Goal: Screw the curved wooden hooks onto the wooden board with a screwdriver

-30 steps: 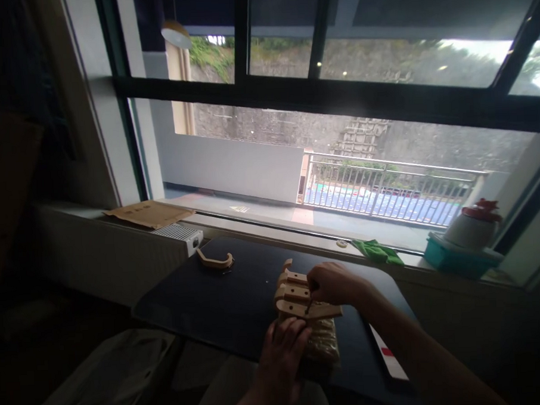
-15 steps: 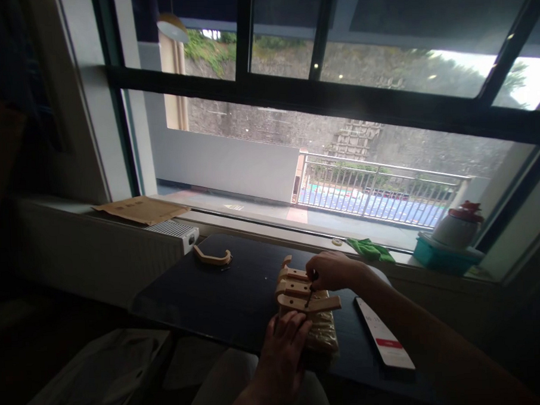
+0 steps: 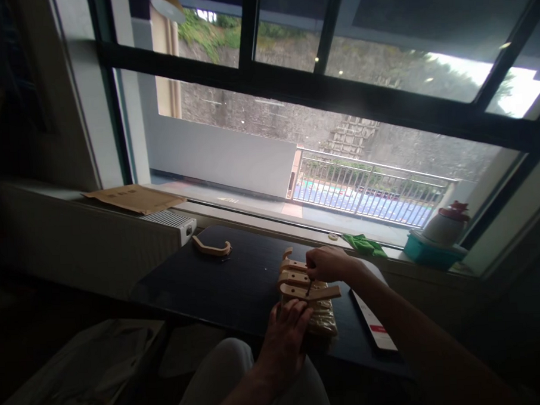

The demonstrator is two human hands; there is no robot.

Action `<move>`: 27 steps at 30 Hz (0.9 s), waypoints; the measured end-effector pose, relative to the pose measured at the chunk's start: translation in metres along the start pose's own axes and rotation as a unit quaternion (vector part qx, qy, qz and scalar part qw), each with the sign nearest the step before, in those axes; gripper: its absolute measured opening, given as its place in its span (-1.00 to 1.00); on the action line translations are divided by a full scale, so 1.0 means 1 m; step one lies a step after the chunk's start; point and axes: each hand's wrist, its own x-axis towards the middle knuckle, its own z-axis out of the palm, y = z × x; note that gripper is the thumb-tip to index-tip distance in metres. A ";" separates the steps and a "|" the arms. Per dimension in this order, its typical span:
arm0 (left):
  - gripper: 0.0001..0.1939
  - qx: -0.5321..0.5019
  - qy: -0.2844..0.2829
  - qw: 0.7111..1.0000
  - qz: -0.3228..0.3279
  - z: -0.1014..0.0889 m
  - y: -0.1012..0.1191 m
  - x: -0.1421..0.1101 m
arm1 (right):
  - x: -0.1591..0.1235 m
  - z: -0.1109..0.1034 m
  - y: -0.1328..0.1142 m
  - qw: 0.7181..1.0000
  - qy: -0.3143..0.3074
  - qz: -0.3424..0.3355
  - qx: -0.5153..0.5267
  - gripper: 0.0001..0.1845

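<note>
Several curved pale wooden hooks [image 3: 296, 291] lie side by side on a plastic-wrapped bundle [image 3: 325, 320] near the table's front edge. Bent fingers of my left hand [image 3: 287, 333] press against the nearest hook from its near side, over the bundle. Above the hooks, my right hand [image 3: 329, 263] is closed around a thin dark screwdriver-like tool [image 3: 309, 288]. Its shaft points down at a hole in the nearest hook; the handle is hidden in my fingers. Another wooden hook [image 3: 212, 248] lies apart on the table's far left, with a small thin piece beside it.
The dark table [image 3: 179, 281] stands below a window. A phone [image 3: 377, 326] lies to the right, partly behind my right forearm. On the sill are a green cloth [image 3: 365, 245] and a teal box [image 3: 426, 250]. A brown envelope [image 3: 138, 198] rests on the radiator at left.
The view has shifted slightly, so the scene sits a little higher in the picture. Both hands keep their places at the hooks; the right hand's grip has turned slightly.
</note>
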 end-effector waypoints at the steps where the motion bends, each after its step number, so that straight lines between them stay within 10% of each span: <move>1: -0.31 0.001 0.001 1.000 0.001 0.000 0.000 0.000 | -0.001 -0.002 0.000 1.000 -0.003 0.000 0.001 -0.69; 27: -0.30 0.023 -0.004 1.000 0.005 -0.001 0.001 0.003 | -0.011 -0.003 0.006 0.999 0.044 -0.016 0.024 -0.81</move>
